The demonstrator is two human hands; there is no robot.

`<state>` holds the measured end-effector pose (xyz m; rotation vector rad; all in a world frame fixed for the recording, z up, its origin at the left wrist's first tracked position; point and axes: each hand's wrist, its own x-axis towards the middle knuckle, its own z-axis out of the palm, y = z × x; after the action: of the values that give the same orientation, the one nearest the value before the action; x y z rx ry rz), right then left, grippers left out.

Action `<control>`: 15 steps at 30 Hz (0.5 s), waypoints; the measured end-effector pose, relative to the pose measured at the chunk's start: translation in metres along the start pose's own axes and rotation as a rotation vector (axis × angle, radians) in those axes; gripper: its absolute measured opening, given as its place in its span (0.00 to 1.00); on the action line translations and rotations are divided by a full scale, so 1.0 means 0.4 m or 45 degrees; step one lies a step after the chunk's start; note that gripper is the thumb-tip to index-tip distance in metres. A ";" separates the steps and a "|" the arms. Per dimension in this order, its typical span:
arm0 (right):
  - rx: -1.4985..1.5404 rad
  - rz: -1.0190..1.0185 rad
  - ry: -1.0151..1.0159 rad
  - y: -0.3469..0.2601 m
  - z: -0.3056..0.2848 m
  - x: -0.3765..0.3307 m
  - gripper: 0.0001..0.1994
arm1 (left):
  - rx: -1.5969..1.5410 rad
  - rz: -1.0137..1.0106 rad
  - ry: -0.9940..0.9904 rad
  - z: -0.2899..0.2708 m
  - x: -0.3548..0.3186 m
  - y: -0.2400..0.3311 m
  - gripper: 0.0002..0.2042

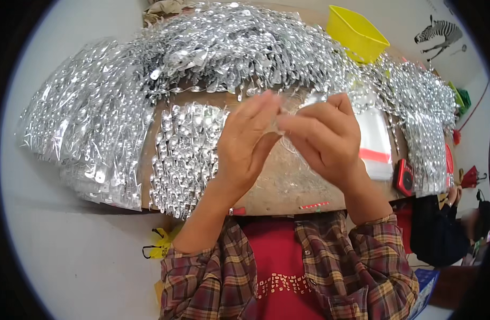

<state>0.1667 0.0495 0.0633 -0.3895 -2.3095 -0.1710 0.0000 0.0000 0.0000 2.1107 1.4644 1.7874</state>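
As both hands meet above the middle of a brown surface (287, 178), a thin, pale piece (275, 127) shows between them in the head view, blurred, its kind too indistinct to name. It lies at the fingertip end of each grip, beside the left hand's (242, 141) thumb and against the tips of the right hand's (330, 138) bent fingers, clear of either palm. The left grip has its fingers nearly straight and together; the right grip is curled in tightly. Whether either is closed firmly on the piece cannot be told through the blur.

Silvery strands (218, 50) are heaped along the far edge of the surface, with a yellow bin (357, 34) toward its far right corner. Shiny silver packs (183, 154) lie left of the left forearm, reaching the near edge. Clear bags with a red band (376, 141) lie right of the right hand. A red device (404, 177) sits near the near right corner, while a dotted red strip (314, 205) lies along the near edge.
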 end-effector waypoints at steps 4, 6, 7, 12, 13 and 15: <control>0.602 0.207 0.114 -0.031 -0.018 -0.009 0.11 | -0.199 0.226 0.017 0.012 0.021 0.029 0.15; 1.081 0.669 0.226 -0.003 0.011 -0.045 0.03 | -0.188 0.320 0.160 0.006 0.020 0.026 0.10; 1.078 0.671 0.233 0.032 0.030 -0.064 0.03 | -0.375 0.217 0.318 -0.006 0.027 0.050 0.10; 0.421 0.802 -0.290 0.252 0.210 -0.218 0.04 | -0.787 -0.063 0.699 -0.086 0.040 0.117 0.22; 0.308 0.779 -0.243 0.285 0.251 -0.243 0.04 | -0.895 -0.140 0.756 -0.097 0.036 0.122 0.21; 0.207 0.738 -0.197 0.329 0.337 -0.263 0.04 | -0.939 -0.259 0.690 -0.111 0.015 0.119 0.21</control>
<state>0.1873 0.1823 -0.1056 -0.9899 -2.2358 0.3407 -0.0055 -0.0464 0.0458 1.1434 0.7977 2.4073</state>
